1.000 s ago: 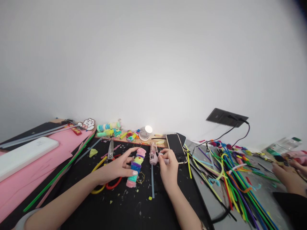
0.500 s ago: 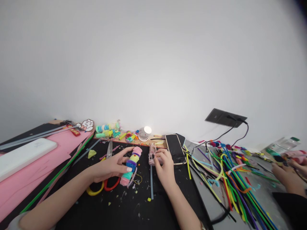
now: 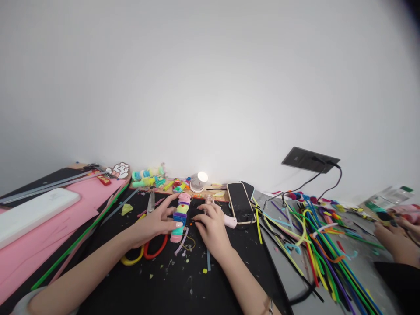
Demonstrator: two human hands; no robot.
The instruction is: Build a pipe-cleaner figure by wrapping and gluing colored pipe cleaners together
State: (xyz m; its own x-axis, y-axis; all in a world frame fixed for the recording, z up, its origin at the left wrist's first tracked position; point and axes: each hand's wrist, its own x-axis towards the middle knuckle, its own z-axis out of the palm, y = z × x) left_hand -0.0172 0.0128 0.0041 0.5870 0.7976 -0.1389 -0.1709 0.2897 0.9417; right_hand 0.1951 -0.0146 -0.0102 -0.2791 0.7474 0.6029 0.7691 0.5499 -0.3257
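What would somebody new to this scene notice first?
Probably the fuzzy cylinder banded in pink, yellow, blue and teal, held in the person's left hand over the black work surface. Next, the heap of long, multicoloured fuzzy craft stems spread across the grey tabletop on the right. Near the pale wall, a small white cup-shaped lamp glows brightly.

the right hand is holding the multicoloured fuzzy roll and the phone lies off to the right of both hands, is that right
Not quite: the left hand holds the multicoloured fuzzy roll, not the right hand, as the head view shows. The phone does lie off to the right of both hands.
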